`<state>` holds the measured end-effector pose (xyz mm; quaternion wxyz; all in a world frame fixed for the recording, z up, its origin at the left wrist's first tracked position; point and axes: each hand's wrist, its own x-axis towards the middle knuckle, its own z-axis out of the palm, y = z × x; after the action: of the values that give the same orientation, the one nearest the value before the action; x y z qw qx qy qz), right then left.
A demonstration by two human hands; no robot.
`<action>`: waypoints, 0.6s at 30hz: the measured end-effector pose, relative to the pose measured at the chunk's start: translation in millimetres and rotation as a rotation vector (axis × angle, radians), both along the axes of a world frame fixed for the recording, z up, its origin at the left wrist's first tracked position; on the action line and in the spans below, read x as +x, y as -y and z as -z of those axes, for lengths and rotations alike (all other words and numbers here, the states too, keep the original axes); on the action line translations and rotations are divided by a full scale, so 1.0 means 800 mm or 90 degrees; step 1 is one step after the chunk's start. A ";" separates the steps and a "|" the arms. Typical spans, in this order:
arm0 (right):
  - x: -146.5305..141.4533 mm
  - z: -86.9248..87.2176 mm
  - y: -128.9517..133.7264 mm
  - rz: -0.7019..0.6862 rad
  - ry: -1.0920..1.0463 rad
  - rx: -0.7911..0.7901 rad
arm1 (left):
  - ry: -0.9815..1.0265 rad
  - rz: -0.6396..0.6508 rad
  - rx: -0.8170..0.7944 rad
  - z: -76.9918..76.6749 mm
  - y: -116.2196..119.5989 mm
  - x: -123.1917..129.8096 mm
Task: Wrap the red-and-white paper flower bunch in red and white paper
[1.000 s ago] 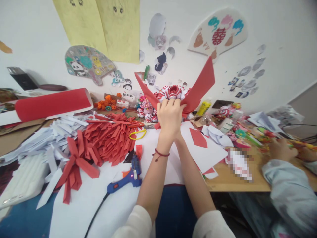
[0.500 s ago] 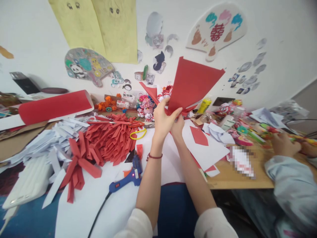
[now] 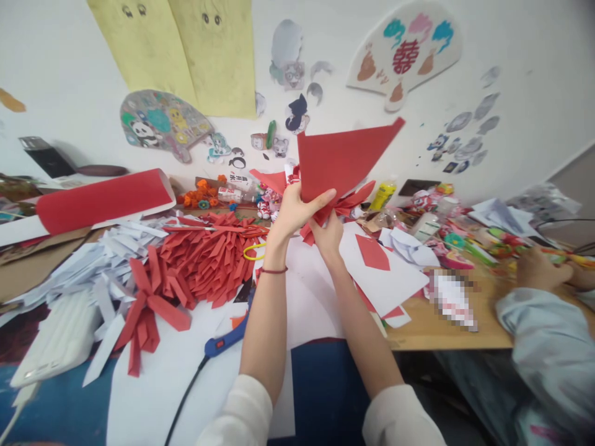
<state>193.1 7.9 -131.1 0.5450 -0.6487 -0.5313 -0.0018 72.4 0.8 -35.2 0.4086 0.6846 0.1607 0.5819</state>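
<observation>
A large red paper piece (image 3: 341,161) stands up in front of me, its wide edge at the top. My left hand (image 3: 297,210) grips its lower left part, thumb across the front. Just below, my right hand (image 3: 328,234) pinches the folded red paper at the base, beside several pointed red folds (image 3: 356,201) that stick out to the right. Part of the folded paper is hidden behind the big sheet and my fingers.
A pile of red paper strips (image 3: 209,260) and white strips (image 3: 125,248) lies left. A blue glue gun (image 3: 227,341) is partly behind my left forearm. White sheets (image 3: 313,291) lie beneath my hands. Another person's hands (image 3: 542,269) are at the far right.
The red paper has shifted left and tilted, so more pointed folds show on its right. My left hand and forearm have moved left, now covering part of the glue gun.
</observation>
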 end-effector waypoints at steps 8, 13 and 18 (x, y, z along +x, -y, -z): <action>0.004 0.001 0.001 0.045 0.058 -0.026 | 0.054 -0.019 0.058 -0.022 0.004 -0.043; 0.008 0.006 0.000 0.095 0.135 -0.006 | -0.003 -0.154 0.200 -0.073 0.045 -0.093; 0.008 0.005 0.007 0.135 0.200 -0.017 | -0.367 -0.181 0.208 -0.109 0.053 -0.114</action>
<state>199.4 2.0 -134.8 0.4430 -0.7002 -0.5385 -0.1534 -19.1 -41.3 51.8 0.1463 0.8478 0.2677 0.4338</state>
